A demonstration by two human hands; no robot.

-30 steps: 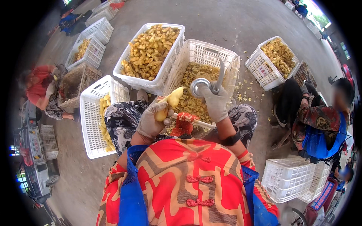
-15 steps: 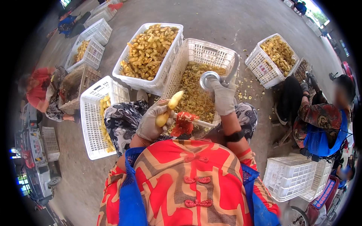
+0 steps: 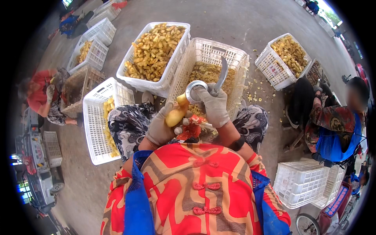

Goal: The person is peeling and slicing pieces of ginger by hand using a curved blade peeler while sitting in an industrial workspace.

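Note:
My gloved left hand (image 3: 159, 127) is wrapped round a pale, peeled-looking piece of ginger (image 3: 175, 116). In my gloved right hand (image 3: 215, 106) is a scraper with a round metal ring (image 3: 189, 93), its rim against the upper end of the ginger. A curved blade (image 3: 223, 74) sticks up from the same hand; whether it joins the ring is hidden by the fingers. Both hands are over the near end of a white crate (image 3: 205, 49) holding yellowish peelings (image 3: 207, 72). Red cloth (image 3: 191, 129) is wrapped on a bar between my hands.
A crate of unpeeled ginger (image 3: 156, 53) stands ahead to the left. Left of my knee, a tilted white crate (image 3: 94, 129) holds peeled pieces. Co-workers sit at both sides, a person in red (image 3: 39, 90) and a person in a blue apron (image 3: 337, 133). Scraps (image 3: 254, 94) dot the floor.
My right hand has moved left and down, bringing the metal ring from over the peelings onto the ginger. My left hand has shifted slightly right, and the ginger has turned.

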